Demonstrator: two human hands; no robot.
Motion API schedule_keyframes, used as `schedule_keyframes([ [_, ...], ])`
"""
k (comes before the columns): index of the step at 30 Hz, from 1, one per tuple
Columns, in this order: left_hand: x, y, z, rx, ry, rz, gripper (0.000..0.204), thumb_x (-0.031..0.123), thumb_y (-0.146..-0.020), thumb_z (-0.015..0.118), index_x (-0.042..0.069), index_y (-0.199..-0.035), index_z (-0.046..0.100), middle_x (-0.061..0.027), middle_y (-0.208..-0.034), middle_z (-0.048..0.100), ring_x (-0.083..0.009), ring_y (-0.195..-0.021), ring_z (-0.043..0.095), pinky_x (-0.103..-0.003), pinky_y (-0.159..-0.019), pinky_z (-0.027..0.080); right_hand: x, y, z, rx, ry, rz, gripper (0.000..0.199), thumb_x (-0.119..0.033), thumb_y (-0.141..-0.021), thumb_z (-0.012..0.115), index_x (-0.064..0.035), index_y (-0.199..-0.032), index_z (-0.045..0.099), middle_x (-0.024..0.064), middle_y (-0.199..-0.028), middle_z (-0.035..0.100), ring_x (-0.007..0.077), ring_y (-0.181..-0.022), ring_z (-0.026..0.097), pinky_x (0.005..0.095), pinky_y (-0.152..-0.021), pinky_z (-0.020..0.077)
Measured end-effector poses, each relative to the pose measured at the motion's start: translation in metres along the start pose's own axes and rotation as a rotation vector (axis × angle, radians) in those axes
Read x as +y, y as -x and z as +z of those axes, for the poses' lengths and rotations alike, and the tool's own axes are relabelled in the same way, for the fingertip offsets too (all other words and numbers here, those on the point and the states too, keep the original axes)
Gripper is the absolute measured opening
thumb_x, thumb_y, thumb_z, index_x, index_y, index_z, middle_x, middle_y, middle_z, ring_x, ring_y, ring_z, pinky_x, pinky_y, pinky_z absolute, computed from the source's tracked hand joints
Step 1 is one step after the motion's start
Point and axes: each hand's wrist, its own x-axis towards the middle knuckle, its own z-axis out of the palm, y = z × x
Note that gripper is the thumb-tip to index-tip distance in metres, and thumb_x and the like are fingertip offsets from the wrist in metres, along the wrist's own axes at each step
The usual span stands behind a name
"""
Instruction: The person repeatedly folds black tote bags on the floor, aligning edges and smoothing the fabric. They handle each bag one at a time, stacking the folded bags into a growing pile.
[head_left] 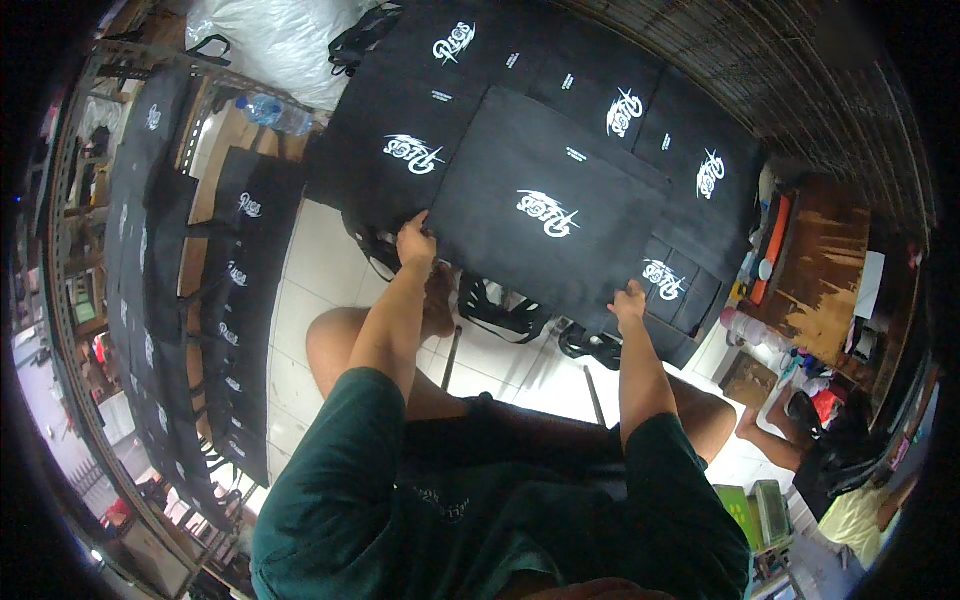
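White tiled floor (320, 270) under the seated person; a woven dark wall (800, 70) beyond the hands. A rack of hanging black bags (190, 330) stands far off the left hand's side; a brown wooden cabinet (820, 270) well off the right.

Left hand (415, 243) closed on the lower left corner of the top flat black fabric tote bag with a white printed logo (550, 210). Right hand (630, 300) pinches its lower right edge. Bag held flat between both hands, over a spread of matching black bags (620, 100) just beyond them. Cloth matte, soft, rectangular; looped handles (500, 310) hang below the hands.
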Motion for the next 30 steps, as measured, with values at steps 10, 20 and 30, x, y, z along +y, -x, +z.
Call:
schedule_keyframes([
  [10,0.006,-0.001,-0.002,-0.052,-0.04,-0.025,0.051,0.003,-0.073,0.059,0.017,-0.122,0.059,-0.017,-0.112,0.058,-0.0331,-0.106,0.055,-0.041,-0.092,0.045,0.028,-0.034,0.004,0.024,0.332,-0.066,0.047,-0.005,-0.08,0.057,-0.0104,-0.126,0.053,0.0111,-0.11,0.058,0.0216,-0.086,0.063,0.0298,-0.057,0.0559],
  [20,0.02,0.005,-0.005,-0.037,-0.067,-0.044,0.057,0.001,-0.07,0.061,0.018,-0.125,0.057,-0.0154,-0.118,0.056,-0.0323,-0.11,0.054,-0.04,-0.094,0.044,0.025,-0.028,0.005,0.081,0.337,-0.068,0.047,-0.011,-0.074,0.058,-0.0059,-0.121,0.057,0.0173,-0.103,0.065,0.0323,-0.1,0.062,0.0387,-0.088,0.0479],
  [30,0.016,-0.003,-0.002,-0.046,-0.112,0.012,0.063,0.002,-0.068,0.063,0.014,-0.129,0.052,-0.0155,-0.121,0.055,-0.0332,-0.115,0.05,-0.042,-0.098,0.041,0.028,-0.035,0.005,0.084,0.41,-0.119,0.047,-0.016,-0.076,0.061,-0.0085,-0.122,0.056,0.0165,-0.108,0.064,0.0308,-0.103,0.061,0.0371,-0.088,0.0484],
])
